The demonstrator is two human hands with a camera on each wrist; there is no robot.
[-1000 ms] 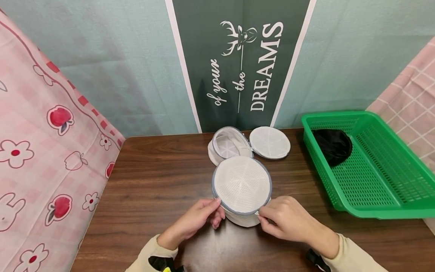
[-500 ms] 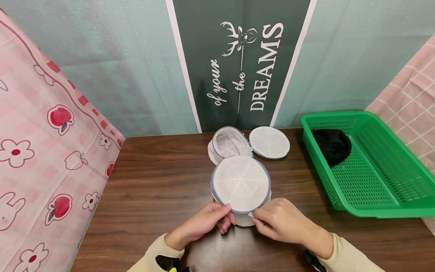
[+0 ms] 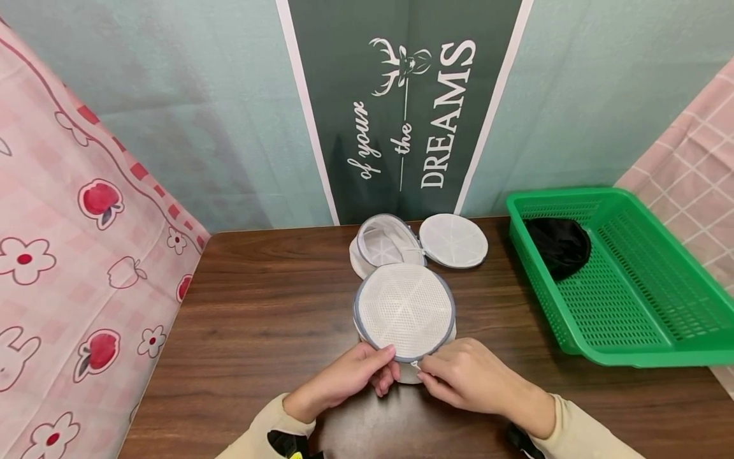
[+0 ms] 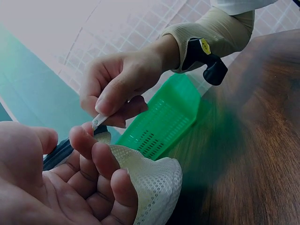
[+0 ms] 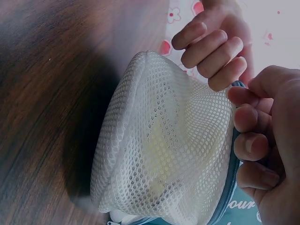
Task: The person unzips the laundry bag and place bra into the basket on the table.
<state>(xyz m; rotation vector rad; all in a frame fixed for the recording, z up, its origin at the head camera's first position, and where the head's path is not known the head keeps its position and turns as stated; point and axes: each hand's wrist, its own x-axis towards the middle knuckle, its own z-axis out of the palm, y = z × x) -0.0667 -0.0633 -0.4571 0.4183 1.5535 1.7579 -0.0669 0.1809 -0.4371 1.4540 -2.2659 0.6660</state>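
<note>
A round white mesh laundry bag (image 3: pixel 404 309) with a grey-blue zipped rim stands on the table, its lid lying over the top. My left hand (image 3: pixel 358 375) pinches the front of the rim, thumb on top and fingers below. Just right of it, my right hand (image 3: pixel 473 377) pinches the white zipper pull (image 4: pixel 98 121) between thumb and forefinger. Through the mesh side (image 5: pixel 154 140), something pale yellow shows faintly in the right wrist view. Behind stands a second mesh bag (image 3: pixel 385 241), unzipped, its round lid (image 3: pixel 454 241) folded out to the right.
A green plastic basket (image 3: pixel 541 293) sits at the right of the wooden table (image 3: pixel 258 306), with a black cloth item (image 3: pixel 559 248) inside. A patterned pink curtain (image 3: pixel 86 268) borders the left side, and a teal cloth (image 3: pixel 229 127) hangs behind the table.
My right hand has drawn the zipper pull leftward along the front of the rim. My left hand has shifted right along the rim, and the bag has moved slightly left.
</note>
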